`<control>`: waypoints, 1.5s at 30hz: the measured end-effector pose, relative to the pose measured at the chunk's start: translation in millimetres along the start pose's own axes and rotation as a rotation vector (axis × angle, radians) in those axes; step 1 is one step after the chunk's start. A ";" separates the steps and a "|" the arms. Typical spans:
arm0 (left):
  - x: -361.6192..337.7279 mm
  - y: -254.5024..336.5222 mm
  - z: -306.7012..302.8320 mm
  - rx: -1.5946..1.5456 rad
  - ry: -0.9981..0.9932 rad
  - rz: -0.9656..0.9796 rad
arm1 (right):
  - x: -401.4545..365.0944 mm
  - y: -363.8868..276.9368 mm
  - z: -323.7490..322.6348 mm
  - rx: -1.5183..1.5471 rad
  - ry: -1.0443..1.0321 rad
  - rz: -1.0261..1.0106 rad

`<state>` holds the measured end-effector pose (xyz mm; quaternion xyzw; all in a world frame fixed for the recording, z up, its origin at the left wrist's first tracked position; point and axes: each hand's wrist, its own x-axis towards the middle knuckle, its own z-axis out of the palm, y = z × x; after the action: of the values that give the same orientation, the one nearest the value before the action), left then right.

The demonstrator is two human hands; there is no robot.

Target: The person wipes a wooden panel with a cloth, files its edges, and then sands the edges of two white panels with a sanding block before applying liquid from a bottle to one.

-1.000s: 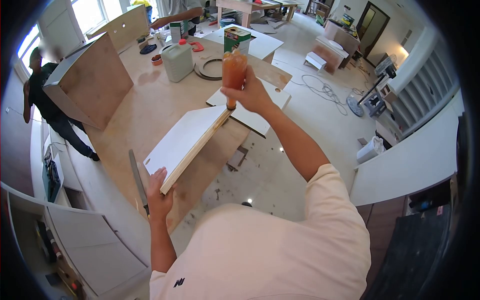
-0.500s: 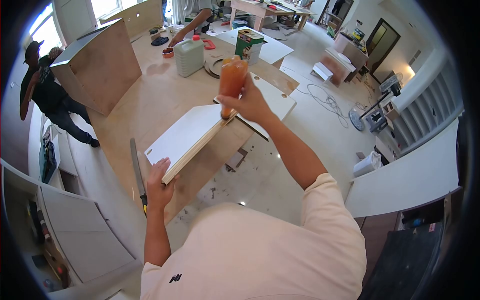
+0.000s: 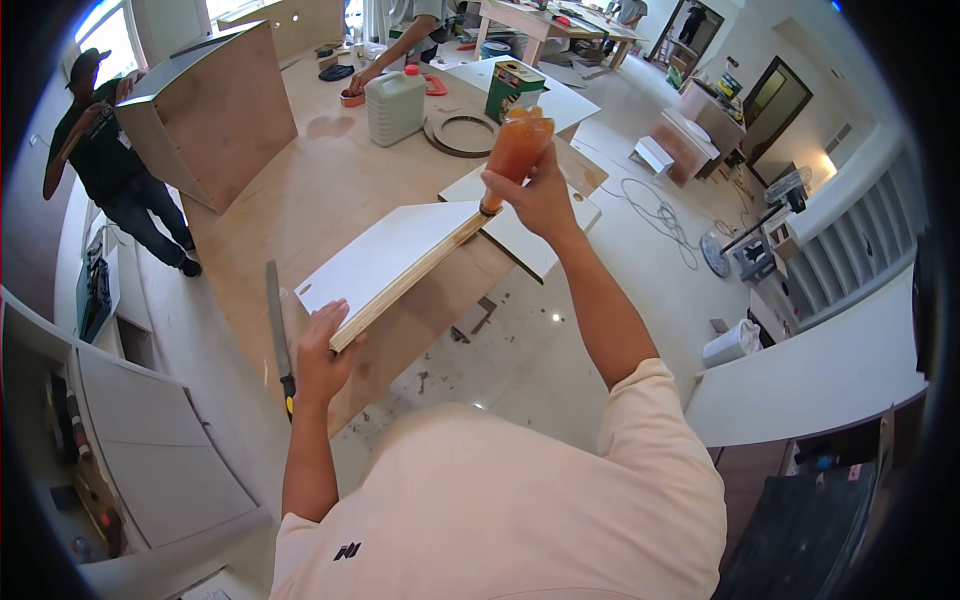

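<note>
My right hand (image 3: 547,198) is wrapped round an orange squeeze bottle (image 3: 518,148), tipped upside down. The bottle's narrow tip meets the long edge of a white-faced board (image 3: 388,250), near its far corner. That edge shows pale layered wood and faces me. At the board's near end, my left hand (image 3: 324,352) grips the corner, fingers on the white face and thumb by the edge. A handsaw (image 3: 277,320) lies just left of this hand. Another white panel with round holes (image 3: 571,232) lies beyond the far end, partly hidden by my right hand.
On the wooden worktable (image 3: 250,240) stand a plastic jug (image 3: 395,108), a green tin (image 3: 513,88), rolled edging strip (image 3: 462,135) and a large wooden box (image 3: 215,120). One person (image 3: 115,150) stands by the box; another person's arm (image 3: 400,45) reaches across the table's far side.
My right hand has carried the bottle along the board's edge, away from my left hand toward the far corner. My left hand keeps its place on the near end. The view has shifted slightly.
</note>
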<state>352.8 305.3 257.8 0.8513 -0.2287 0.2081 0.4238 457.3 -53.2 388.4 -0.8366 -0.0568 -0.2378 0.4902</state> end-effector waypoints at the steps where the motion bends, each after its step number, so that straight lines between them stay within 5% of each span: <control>1: -0.1 0.1 -0.1 -0.007 0.000 -0.002 | -0.1 -0.5 -2.9 0.009 0.025 0.001; 12: -0.6 -0.7 -0.8 -0.009 -0.030 -0.066 | -24.3 -21.4 44.7 0.286 -0.085 0.010; 27: 3.0 -1.3 -2.7 -0.018 0.004 0.004 | -41.7 -53.8 51.5 0.116 -0.248 -0.071; 42: 1.8 -0.1 -3.2 -0.015 0.028 -0.009 | -20.8 -54.4 36.3 0.020 -0.255 0.068; 45: 5.4 0.6 -3.4 -0.045 0.041 -0.023 | -39.2 -61.7 57.5 0.201 -0.278 -0.027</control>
<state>356.3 306.7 263.0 0.8398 -0.2149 0.2154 0.4496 422.2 32.6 396.2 -0.8073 -0.1589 -0.1194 0.5557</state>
